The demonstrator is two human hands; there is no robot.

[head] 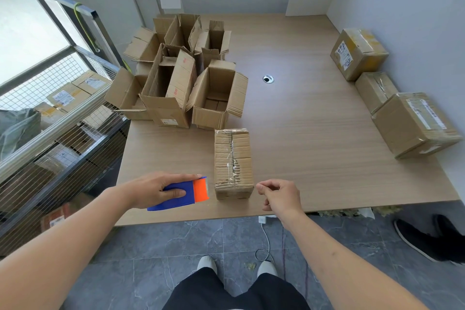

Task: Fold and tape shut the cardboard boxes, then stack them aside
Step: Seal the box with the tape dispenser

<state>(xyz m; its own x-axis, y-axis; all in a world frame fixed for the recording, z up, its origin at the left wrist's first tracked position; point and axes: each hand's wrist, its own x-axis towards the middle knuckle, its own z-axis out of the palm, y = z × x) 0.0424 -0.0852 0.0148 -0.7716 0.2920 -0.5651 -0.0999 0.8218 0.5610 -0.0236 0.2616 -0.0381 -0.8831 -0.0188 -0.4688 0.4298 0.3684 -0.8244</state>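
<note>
A small closed cardboard box (233,162) lies near the table's front edge, flaps folded shut with clear tape along its seam. My left hand (153,187) grips a blue and orange tape dispenser (187,192) just left of the box. My right hand (280,195) hovers just right of the box, fingers curled, thumb and forefinger pinched together; whether tape is between them I cannot tell. Several open boxes (216,94) stand at the back left. Three taped boxes (412,123) sit along the right edge.
The wooden table (314,133) has a cable hole (268,79) in its middle. A wire-mesh cage (50,133) holding parcels stands at the left. A black shoe (427,239) and a white cable (264,236) lie on the grey floor.
</note>
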